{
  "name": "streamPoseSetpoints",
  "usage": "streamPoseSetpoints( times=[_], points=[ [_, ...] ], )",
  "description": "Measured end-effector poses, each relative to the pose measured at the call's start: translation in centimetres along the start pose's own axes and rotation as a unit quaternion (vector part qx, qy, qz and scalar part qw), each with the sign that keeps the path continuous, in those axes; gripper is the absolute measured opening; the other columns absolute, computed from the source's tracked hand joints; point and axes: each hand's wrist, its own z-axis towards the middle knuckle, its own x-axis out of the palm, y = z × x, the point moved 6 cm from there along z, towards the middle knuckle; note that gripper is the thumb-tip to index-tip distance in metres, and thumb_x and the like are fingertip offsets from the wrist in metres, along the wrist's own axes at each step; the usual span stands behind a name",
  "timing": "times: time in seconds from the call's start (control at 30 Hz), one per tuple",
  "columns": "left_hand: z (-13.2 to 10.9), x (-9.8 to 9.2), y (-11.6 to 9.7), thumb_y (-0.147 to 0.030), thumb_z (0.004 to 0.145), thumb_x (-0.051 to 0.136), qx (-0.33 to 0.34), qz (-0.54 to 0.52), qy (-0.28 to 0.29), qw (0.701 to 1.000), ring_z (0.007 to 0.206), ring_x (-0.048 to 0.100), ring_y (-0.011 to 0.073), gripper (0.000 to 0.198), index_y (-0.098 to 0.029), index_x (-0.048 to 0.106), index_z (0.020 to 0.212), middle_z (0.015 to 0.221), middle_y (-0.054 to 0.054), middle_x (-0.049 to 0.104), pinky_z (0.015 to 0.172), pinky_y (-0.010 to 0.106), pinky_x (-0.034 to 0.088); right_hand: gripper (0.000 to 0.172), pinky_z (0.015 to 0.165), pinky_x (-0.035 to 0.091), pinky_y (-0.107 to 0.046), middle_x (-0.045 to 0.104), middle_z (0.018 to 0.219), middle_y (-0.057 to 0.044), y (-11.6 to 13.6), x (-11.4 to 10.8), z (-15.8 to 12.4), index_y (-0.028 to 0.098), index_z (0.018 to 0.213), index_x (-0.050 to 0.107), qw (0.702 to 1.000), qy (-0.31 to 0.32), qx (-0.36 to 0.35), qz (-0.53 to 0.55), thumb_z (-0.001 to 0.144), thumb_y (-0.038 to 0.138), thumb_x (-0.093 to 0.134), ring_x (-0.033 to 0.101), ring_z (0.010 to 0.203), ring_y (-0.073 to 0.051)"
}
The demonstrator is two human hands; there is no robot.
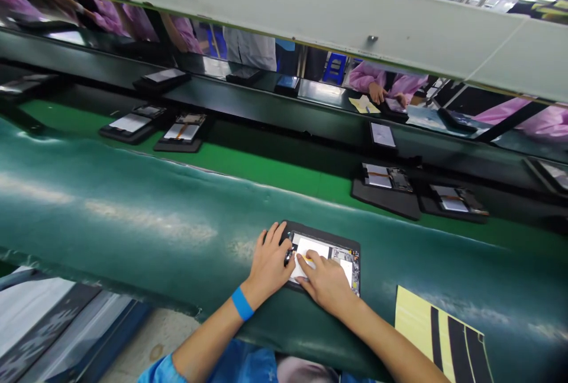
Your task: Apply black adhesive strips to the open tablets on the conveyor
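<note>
Closest to me, at the near edge of the dark green bench mat (133, 217), my left hand (268, 264), with a blue wristband (242, 303) on its wrist, lies flat with the fingers spread over the left end of an opened tablet (331, 248). It presses down rather than gripping and has hold of nothing. My right hand (326, 282) rests on the same tablet from the near side, its forefinger stretched out onto the pale panel in the middle and the other fingers curled under. From here I cannot tell whether anything is pinched beneath them. The tablet lies back-up in a dark tray on the mat, straight ahead of me, with its circuit board showing at the right end. To the right of it, well apart, a yellow sheet with black strips (439, 335) lies on the mat. Beyond the mat's raised fold runs a bright green conveyor belt (266, 167). On it, to the right, sit two more opened tablets on dark trays, one (386, 184) just beside the other (455, 200), and further left another pair (181, 132) and (128, 125). Past the belt is a glossy black shelf (248, 90) with more devices lying on it. On its far side a co-worker's hands (377, 92) in pink sleeves work at a yellow sheet, and a blue stool (335, 66) stands behind. A white beam (310, 10) crosses overhead.
</note>
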Motion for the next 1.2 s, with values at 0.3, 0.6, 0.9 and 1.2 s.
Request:
streamPoseSetpoints(
  times=[0.3,0.6,0.9,1.2],
  points=[
    [-1.9,-1.5,0.5,-0.019,0.092,0.053,0.065,-0.030,-0.032,0.997,0.143,0.045,0.0346,0.023,-0.023,0.073,0.103,0.153,0.013,0.051,0.116,0.058,0.035,0.049,0.076,0.054,-0.033,0.064,0.129,-0.015,0.3,-0.3,0.1,0.021,0.145,0.050,1.000,0.001,-0.001,-0.004,0.102,0.043,0.055,0.071,0.092,-0.023],
    [-3.5,-0.6,0.5,-0.033,0.096,0.059,0.142,0.027,0.019,0.989,0.148,0.037,0.0355,0.037,-0.032,0.066,0.133,0.161,0.011,0.041,0.120,0.062,0.024,0.047,0.077,0.055,-0.036,0.064,0.131,-0.014,0.5,-0.3,0.0,0.019,0.145,0.052,1.000,-0.002,-0.003,-0.003,0.103,0.041,0.054,0.071,0.094,-0.024],
    [-3.8,-0.7,0.6,-0.035,0.098,0.057,0.142,0.026,0.022,0.989,0.147,0.039,0.0356,0.037,-0.031,0.065,0.134,0.159,0.012,0.044,0.120,0.061,0.027,0.049,0.079,0.055,-0.033,0.064,0.128,-0.016,0.8,-0.4,0.0,0.015,0.145,0.051,1.000,0.001,-0.021,0.018,0.103,0.041,0.053,0.070,0.097,-0.023],
    [-3.8,-0.8,0.4,-0.036,0.097,0.059,0.135,0.020,0.032,0.990,0.148,0.038,0.0372,0.040,-0.031,0.063,0.137,0.160,0.013,0.042,0.119,0.063,0.029,0.051,0.081,0.056,-0.035,0.063,0.131,-0.017,0.9,0.0,0.0,0.015,0.148,0.048,1.000,0.017,-0.002,0.011,0.104,0.042,0.049,0.069,0.099,-0.024]
  ],
)
